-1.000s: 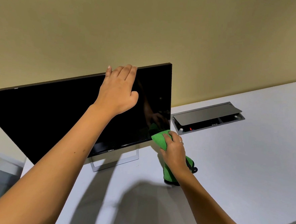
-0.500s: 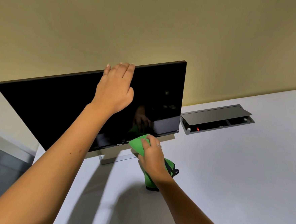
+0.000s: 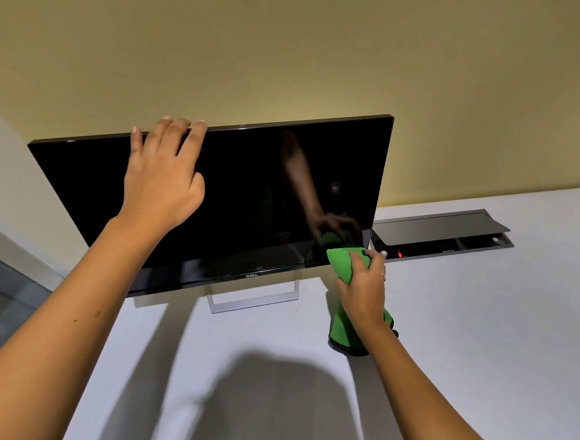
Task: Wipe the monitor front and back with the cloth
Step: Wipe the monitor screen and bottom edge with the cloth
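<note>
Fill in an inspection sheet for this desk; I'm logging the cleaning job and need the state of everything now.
Surface: white desk, shadows of the arms across it.
Job's things: monitor on its stand, screen dark; green cloth at the screen's lower right corner.
Clutter: nothing seen.
Hands: left hand rests on the monitor's top edge, fingers over it; right hand grips the cloth.
Cables: nothing seen; a desk cable box stands open with a red light inside.
Surroundings: yellow wall behind the desk.
</note>
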